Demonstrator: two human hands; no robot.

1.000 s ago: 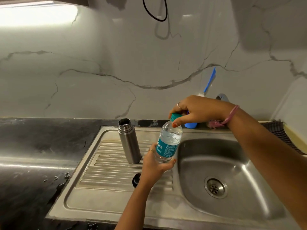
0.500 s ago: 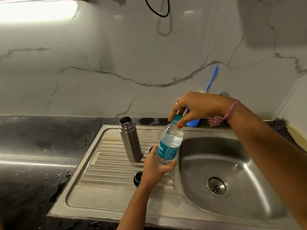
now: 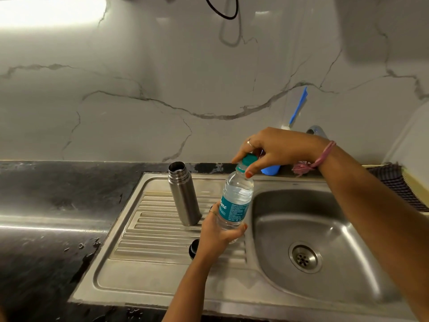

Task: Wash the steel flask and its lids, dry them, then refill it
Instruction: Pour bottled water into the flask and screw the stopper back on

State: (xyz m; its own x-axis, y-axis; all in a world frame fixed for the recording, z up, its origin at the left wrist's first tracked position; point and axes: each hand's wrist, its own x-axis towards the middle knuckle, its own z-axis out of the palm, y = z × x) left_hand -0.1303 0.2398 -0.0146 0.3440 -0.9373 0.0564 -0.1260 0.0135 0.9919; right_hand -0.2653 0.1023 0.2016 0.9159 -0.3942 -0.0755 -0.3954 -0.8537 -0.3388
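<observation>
- Head view: we hold the water bottle (image 3: pixel 235 203) upright above the draining board, between flask and basin, so any spill should land in the sink (image 3: pixel 162 275).
- Our left hand (image 3: pixel 219 235) wraps the bottle's lower body to steady it; our right hand (image 3: pixel 271 149) pinches the teal cap (image 3: pixel 247 161), apparently to unscrew it.
- We see the steel flask (image 3: pixel 183 194) standing uncapped and upright on the ribs beside the bottle, ready for filling.
- A dark lid (image 3: pixel 193 248) lies by our left wrist.

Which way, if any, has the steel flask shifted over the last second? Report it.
No. The steel flask stands upright on the same drainboard ridges, equally far from the sink drain; only the camera shifted slightly.
</observation>
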